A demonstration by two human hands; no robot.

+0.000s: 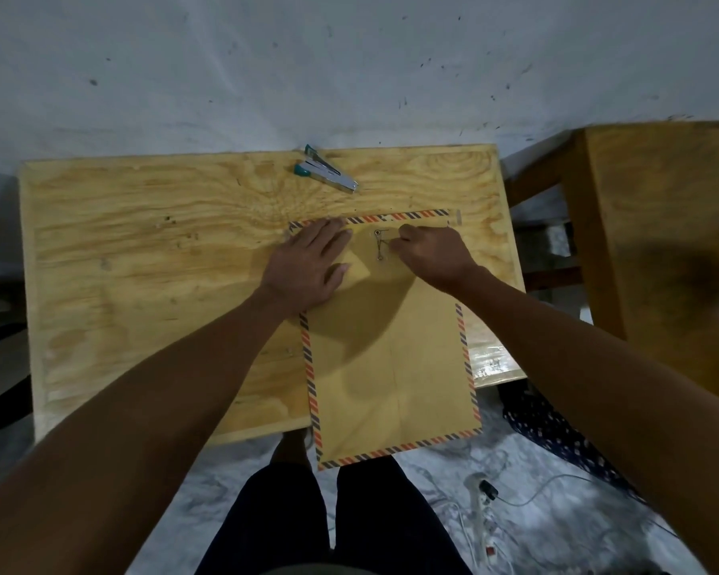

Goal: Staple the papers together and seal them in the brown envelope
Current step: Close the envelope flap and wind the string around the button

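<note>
A brown envelope (391,367) with a red-and-blue striped border lies lengthwise on the plywood table (150,259), its near end hanging over the front edge. Its flap is folded down at the far end. My left hand (308,267) presses flat on the flap's left side. My right hand (430,253) pinches the closure string (380,244) by the two small buttons on the flap. A teal and silver stapler (326,174) lies at the table's far edge, apart from both hands. The papers are hidden from view.
A white wall rises behind the table. A wooden stool or bench (661,251) stands to the right. A power strip with cables (488,516) lies on the floor below, near my dark-trousered legs.
</note>
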